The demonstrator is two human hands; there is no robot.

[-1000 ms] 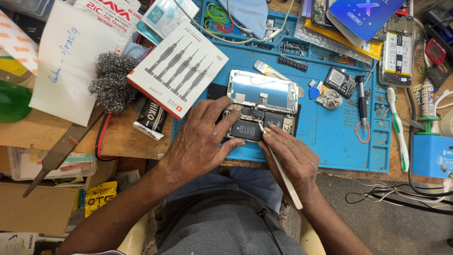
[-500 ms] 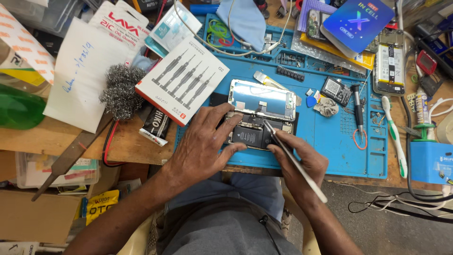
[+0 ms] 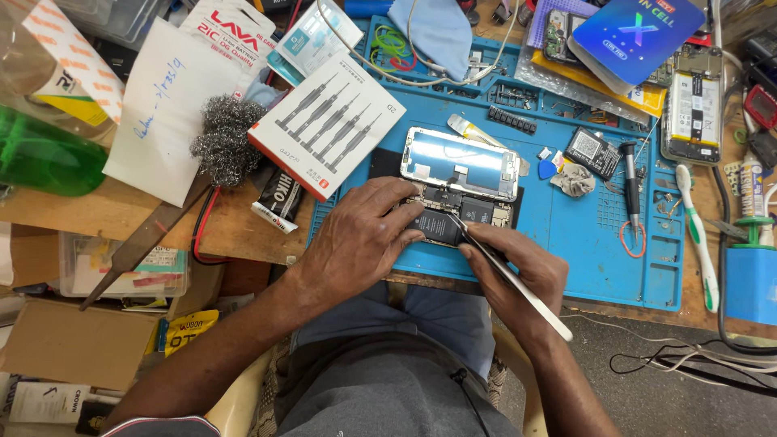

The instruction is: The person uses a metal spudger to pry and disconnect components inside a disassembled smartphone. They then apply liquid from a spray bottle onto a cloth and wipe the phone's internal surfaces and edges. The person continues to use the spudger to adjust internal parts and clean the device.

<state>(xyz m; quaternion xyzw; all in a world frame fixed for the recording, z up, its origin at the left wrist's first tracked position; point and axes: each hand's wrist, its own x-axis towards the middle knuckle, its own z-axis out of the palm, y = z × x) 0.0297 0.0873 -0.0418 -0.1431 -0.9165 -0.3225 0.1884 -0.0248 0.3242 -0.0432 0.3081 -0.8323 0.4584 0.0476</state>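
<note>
**Now: both hands on the opened phone**

Right now we have our left hand (image 3: 368,235) pressed flat-ish over the opened black smartphone body (image 3: 453,220), fingers curled down onto its lower left part, gripping nothing else. Our right hand (image 3: 514,271) is closed around slim silver metal tweezers (image 3: 506,273), w/ the tips touching the phone's innards near the middle & the long end sticking out toward our lap. The phone lies on the blue silicone repair mat (image 3: 583,251), near its front edge. Its detached screen panel, pale blue w/ a silver rim (image 3: 461,162), sits tilted just behind the body, touching it.

Left of the mat: a white-and-red flat box printed w/ screwdriver pics (image 3: 328,121), partly over the mat's corner; beside it a grey steel-wool wad (image 3: 222,137) & a white paper sheet w/ handwriting (image 3: 166,105). A green plastic bottle (image 3: 44,158) lies at the far left edge. Right side of the mat holds a black-handled screwdriver (image 3: 631,182), a small black square component (image 3: 592,151) & a blue guitar-pick-style opener (image 3: 548,169). Off the mat, a white-and-green toothbrush (image 3: 698,235) lies on the wooden bench.
</note>
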